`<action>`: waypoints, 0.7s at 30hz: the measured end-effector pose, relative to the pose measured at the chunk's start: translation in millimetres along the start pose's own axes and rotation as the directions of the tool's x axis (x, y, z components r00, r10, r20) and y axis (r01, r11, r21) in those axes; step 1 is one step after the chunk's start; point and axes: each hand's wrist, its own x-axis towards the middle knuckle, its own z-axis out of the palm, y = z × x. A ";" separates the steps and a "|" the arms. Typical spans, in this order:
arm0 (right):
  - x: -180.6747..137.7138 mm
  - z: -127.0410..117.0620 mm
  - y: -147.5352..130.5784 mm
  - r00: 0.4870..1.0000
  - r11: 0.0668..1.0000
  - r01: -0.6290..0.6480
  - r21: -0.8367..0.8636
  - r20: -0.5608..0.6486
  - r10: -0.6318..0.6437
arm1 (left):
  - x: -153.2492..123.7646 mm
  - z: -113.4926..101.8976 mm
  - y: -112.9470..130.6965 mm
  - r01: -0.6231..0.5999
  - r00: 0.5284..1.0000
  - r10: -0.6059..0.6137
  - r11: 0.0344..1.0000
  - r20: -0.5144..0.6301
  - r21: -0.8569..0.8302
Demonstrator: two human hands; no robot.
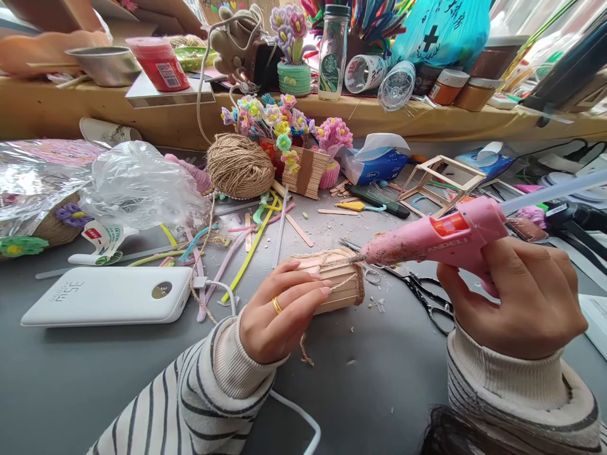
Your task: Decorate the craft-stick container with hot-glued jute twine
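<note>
The left hand wraps around a small cup of wooden sticks lying on its side on the grey table, fingers pinning the twine flat against it. The right hand is clamped on a pink glue gun, its nozzle touching the twine at the cup's rim. Black scissors lie just beside, a ball of twine behind, a white power bank off to the left.

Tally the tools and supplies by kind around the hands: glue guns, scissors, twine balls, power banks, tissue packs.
Glue gun: 1, in the right hand
Scissors: 1
Twine ball: 1
Power bank: 1
Tissue packs: 2
Total: 6
</note>
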 end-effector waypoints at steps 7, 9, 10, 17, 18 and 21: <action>0.1 0.6 2.0 1.000 1.000 0.007 0.002 -0.009 -0.007 | -0.1 -0.5 -0.3 -0.007 1.000 0.007 1.000 0.004 -0.014; -0.5 0.2 2.2 1.000 1.000 -0.009 0.000 0.002 0.009 | 0.0 -0.6 -0.4 -0.005 1.000 0.005 1.000 0.008 -0.015; -0.9 0.1 2.3 1.000 1.000 -0.014 0.000 0.003 0.014 | 0.1 -0.7 -0.5 -0.003 1.000 0.004 1.000 0.009 -0.013; -0.9 -0.5 1.9 1.000 1.000 -0.025 0.015 0.005 0.025 | 0.9 -0.5 -0.9 0.009 1.000 -0.009 1.000 0.006 -0.002; -0.6 -0.7 1.7 1.000 0.999 -0.029 0.017 0.006 0.029 | 0.8 -0.4 -1.0 0.008 1.000 -0.008 1.000 0.005 -0.005; -0.1 -2.0 2.1 0.999 0.999 -0.022 0.026 0.027 0.022 | 0.4 -0.4 -1.2 -0.004 1.000 0.004 1.000 0.003 -0.012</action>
